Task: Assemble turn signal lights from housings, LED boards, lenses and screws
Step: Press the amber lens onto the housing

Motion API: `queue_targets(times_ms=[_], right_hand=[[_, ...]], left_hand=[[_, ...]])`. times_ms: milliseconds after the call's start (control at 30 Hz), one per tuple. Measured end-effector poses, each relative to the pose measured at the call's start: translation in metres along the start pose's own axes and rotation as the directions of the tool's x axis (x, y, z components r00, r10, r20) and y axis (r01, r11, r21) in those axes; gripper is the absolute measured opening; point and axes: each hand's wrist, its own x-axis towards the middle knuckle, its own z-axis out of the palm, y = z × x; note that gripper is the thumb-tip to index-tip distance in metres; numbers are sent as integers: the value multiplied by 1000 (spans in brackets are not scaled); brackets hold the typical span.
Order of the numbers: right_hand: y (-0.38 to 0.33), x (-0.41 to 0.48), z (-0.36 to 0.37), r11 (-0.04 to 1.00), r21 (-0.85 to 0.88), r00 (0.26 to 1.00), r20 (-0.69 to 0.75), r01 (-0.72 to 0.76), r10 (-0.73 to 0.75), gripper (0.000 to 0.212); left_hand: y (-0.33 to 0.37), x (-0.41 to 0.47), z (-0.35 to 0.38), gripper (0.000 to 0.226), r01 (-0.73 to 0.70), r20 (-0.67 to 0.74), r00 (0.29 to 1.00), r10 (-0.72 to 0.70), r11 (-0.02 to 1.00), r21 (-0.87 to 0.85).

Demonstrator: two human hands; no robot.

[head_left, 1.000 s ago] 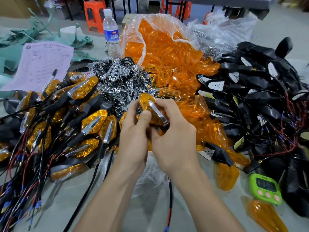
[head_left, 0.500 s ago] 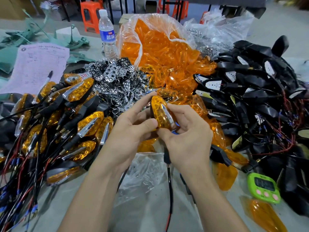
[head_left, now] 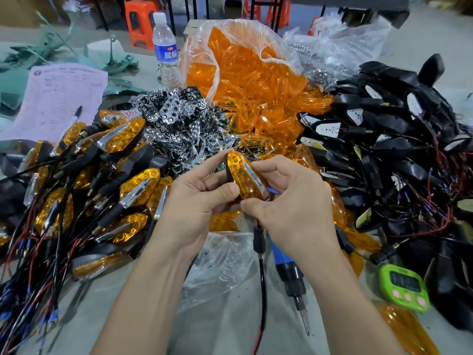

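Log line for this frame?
left hand: grips turn signal | right hand: pinches its lower end | screwdriver: lying unheld below hands

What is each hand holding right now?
Left hand: grips the turn signal light, thumb against its side.
Right hand: pinches the same light at its lower end.

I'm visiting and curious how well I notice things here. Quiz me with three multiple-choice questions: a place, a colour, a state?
1. Where is the green timer? A) on the paper sheet B) beside the black housings C) inside the lens bag
2. What colour is the held light's lens? A) red B) clear C) amber
3. How is the water bottle? A) upright, capped B) lying down C) upright, open
Answers: B, it lies at the right by the dark pile; C, its cover shows amber; A, it stands with its white cap on.
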Motion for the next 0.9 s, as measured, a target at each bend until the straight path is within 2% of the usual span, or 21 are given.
queue_targets(times_ms=[133,267,433,467,567,633,733,800,900], right_hand=[[-2,0,0,998,-55,1000,-5,-20,20,48],[-2,-1,8,994,-110,1000,-12,15,-16,53],[4,-8,19,987,-156,998,-29,49,-54,55],[5,-7,19,994,-107,999,-16,33,-35,50],[6,1,18,972,205,993,32,-119,115,32],[9,7,16,925,308,973,119,-224,195,33],[12,11,11,831,449,930,309,-328,200,35],[13,10,5,822,488,938,313,-294,149,40],[14,8,0,822,530,971,213,-207,108,41]], left_hand=[[0,-2,0,52,1,3,1000,-1,999,-37],[2,-1,0,49,2,-119,993,-6,999,-37],[4,0,1,34,-9,-135,991,7,1000,-10],[5,0,1,34,-17,-139,990,16,1000,-4],[6,0,-1,33,-35,-121,992,33,999,-13],[7,-1,-1,32,-46,-77,996,43,998,-40],[8,-2,-1,26,-97,2,995,97,995,-4],[9,-4,-1,32,-136,38,990,133,985,108],[17,-4,-2,38,-157,40,988,152,932,326]])
